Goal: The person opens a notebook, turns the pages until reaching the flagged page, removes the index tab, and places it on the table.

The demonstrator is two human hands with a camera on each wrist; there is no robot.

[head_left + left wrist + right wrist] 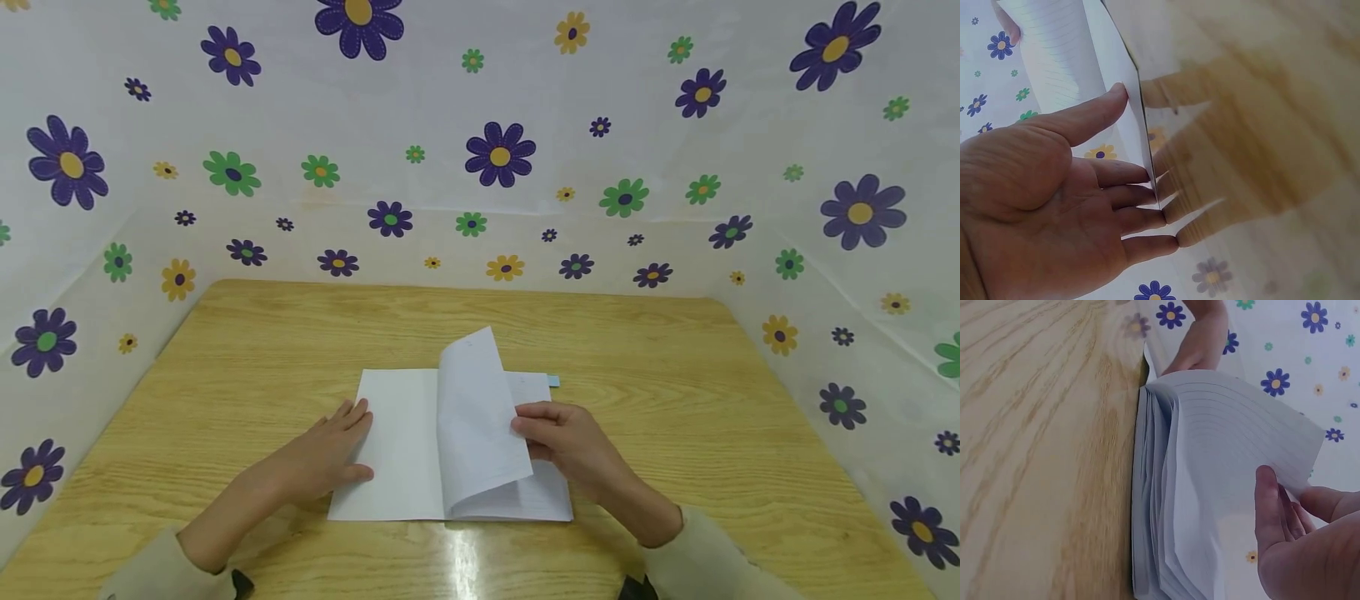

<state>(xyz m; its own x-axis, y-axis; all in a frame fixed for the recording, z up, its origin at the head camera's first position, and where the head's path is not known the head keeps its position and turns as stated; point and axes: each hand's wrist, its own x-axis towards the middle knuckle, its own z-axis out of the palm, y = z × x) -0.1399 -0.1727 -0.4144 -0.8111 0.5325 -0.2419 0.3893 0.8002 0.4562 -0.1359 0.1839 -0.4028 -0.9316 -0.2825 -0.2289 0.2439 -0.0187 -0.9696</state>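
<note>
An open notebook (401,450) lies on the wooden table, its left side blank white. My left hand (330,454) rests with spread, straight fingers on the left edge of that side; in the left wrist view the fingertips of the left hand (1072,200) meet the cover's edge. With thumb and fingers, my right hand (573,446) pinches the outer edge of a lifted page (483,417), which curves up from the spine. Faint ruled lines show on this page (1229,437) in the right wrist view, above a stack of further pages (1160,506).
A small light-blue tab (554,381) sticks out at the notebook's upper right. The wood-grain table (300,333) extends around the notebook. White cloth (420,100) printed with purple, green and yellow flowers encloses the back and both sides.
</note>
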